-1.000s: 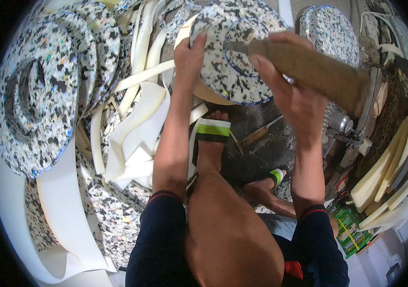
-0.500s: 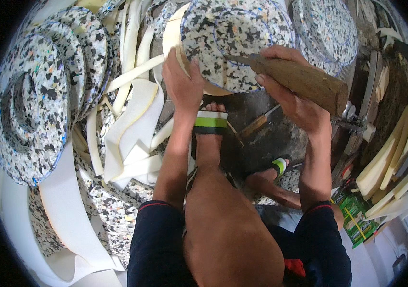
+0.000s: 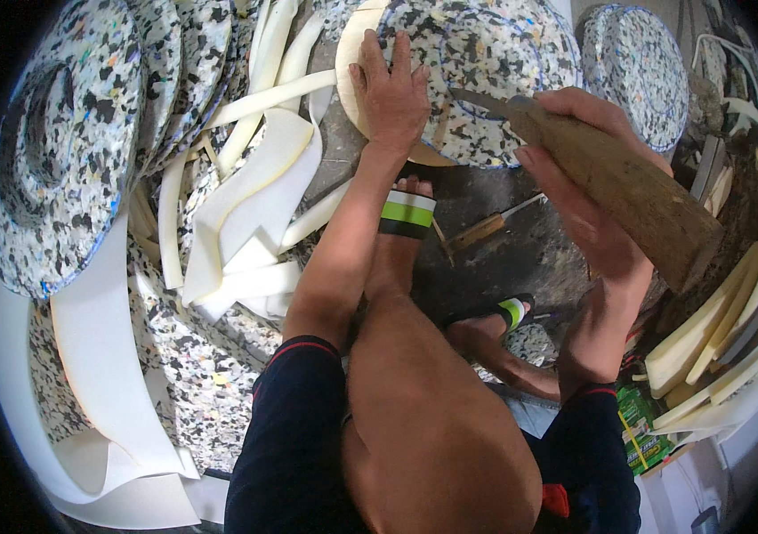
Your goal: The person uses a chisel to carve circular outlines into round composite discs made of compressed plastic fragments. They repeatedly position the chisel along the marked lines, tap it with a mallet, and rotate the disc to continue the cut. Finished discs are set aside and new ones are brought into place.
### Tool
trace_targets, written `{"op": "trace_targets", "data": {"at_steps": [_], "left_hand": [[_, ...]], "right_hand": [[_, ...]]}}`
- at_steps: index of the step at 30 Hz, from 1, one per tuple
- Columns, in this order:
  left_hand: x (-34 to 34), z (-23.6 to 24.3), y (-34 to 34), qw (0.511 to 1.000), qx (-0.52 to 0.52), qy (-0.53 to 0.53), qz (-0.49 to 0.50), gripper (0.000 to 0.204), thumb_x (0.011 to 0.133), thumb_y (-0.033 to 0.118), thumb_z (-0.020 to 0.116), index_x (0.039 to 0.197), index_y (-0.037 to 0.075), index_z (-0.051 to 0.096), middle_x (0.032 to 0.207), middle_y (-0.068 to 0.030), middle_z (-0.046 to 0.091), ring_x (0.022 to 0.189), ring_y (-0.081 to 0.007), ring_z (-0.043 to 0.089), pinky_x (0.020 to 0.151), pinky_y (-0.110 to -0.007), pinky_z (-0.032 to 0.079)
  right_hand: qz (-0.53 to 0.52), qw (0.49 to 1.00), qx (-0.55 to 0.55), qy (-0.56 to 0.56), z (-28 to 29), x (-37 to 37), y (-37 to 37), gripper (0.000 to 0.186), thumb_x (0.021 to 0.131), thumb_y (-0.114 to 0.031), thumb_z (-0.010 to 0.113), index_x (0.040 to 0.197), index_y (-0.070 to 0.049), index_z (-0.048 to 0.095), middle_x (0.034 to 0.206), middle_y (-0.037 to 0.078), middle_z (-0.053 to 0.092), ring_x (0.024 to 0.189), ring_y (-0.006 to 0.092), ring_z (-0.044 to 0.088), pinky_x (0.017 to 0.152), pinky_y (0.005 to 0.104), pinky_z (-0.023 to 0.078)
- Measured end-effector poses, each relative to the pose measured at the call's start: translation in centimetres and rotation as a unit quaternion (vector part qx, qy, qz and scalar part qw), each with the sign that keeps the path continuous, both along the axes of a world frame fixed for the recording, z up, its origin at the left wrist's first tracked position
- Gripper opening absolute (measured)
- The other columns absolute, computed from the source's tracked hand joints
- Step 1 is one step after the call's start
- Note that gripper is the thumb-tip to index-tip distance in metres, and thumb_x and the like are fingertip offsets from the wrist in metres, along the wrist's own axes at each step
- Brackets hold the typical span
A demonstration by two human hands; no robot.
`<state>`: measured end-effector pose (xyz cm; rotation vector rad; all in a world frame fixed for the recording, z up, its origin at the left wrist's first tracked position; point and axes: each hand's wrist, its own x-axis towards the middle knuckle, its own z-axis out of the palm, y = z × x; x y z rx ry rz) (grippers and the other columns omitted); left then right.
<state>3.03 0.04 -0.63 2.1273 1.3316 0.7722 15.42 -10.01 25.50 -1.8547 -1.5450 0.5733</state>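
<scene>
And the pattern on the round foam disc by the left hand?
Round foam disc: white mottled with black and grey, blue lines; best in head view.

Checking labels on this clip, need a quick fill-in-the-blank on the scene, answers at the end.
1. The person's ____ hand grips the thick brown tapered tool with a thin pointed tip.
2. The other hand lies over the ____ edge of the round, black-and-white speckled foam disc.
3. The striped sandal strap nearest the disc is white, ____ and black.
4. The slim wooden-handled tool lies to the ____ of that strap in the picture.
Missing words: right; left; green; right.
</scene>
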Motion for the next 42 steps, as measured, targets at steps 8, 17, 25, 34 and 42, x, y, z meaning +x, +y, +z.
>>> {"op": "trace_targets", "data": {"at_steps": [8, 17, 25, 34, 42], "left_hand": [[0.0, -0.3, -0.1, 1.000, 0.013, -0.007, -0.001, 0.063, 0.095, 0.031, 0.068, 0.152, 0.012, 0.047, 0.160, -0.0279, 0.028, 0.145, -0.0436, 0.036, 0.119, -0.065, 0.022], [0.1, -0.2, -0.2, 1.000, 0.014, -0.019, 0.003, 0.060, 0.100, 0.034, 0.061, 0.153, 0.011, 0.046, 0.160, -0.0274, 0.029, 0.143, -0.0467, 0.037, 0.118, -0.066, 0.023], [0.1, -0.3, -0.1, 1.000, 0.021, -0.006, 0.002, 0.065, 0.095, 0.032, 0.069, 0.151, 0.009, 0.047, 0.159, -0.0293, 0.029, 0.145, -0.0457, 0.035, 0.118, -0.067, 0.022], [0.1, 0.0, -0.1, 1.000, 0.014, 0.003, -0.001, 0.065, 0.096, 0.032, 0.068, 0.152, 0.009, 0.046, 0.159, -0.0293, 0.028, 0.145, -0.0459, 0.035, 0.118, -0.067, 0.022], [0.1, 0.0, -0.2, 1.000, 0.013, -0.005, 0.002, 0.065, 0.095, 0.031, 0.069, 0.151, 0.009, 0.046, 0.159, -0.0292, 0.029, 0.145, -0.0455, 0.035, 0.117, -0.067, 0.023]], "right_hand": [[-0.037, 0.999, 0.004, 0.040, -3.2, -0.2, 1.2, 0.030, 0.084, -0.009, 0.082, 0.112, -0.006, 0.072, 0.106, 0.004, 0.075, 0.091, 0.0182, 0.074, 0.081, 0.0305, 0.059], [-0.046, 0.998, 0.019, 0.036, -1.9, -0.4, 0.7, 0.026, 0.085, -0.010, 0.082, 0.109, -0.006, 0.073, 0.108, 0.004, 0.075, 0.092, 0.0152, 0.074, 0.082, 0.0292, 0.059], [-0.028, 0.998, 0.021, 0.049, -2.1, -0.3, 0.6, 0.034, 0.088, -0.001, 0.078, 0.120, -0.003, 0.066, 0.111, 0.006, 0.069, 0.096, 0.0126, 0.067, 0.083, 0.0278, 0.055], [-0.039, 0.997, 0.004, 0.072, -3.3, -0.7, 1.6, 0.032, 0.089, -0.007, 0.079, 0.118, -0.004, 0.066, 0.115, 0.006, 0.067, 0.097, 0.0147, 0.067, 0.083, 0.0289, 0.055], [-0.037, 0.998, 0.042, 0.030, -1.4, -0.6, 0.7, 0.031, 0.090, 0.002, 0.077, 0.119, -0.002, 0.066, 0.111, 0.006, 0.070, 0.096, 0.0107, 0.066, 0.079, 0.0267, 0.055]]}}
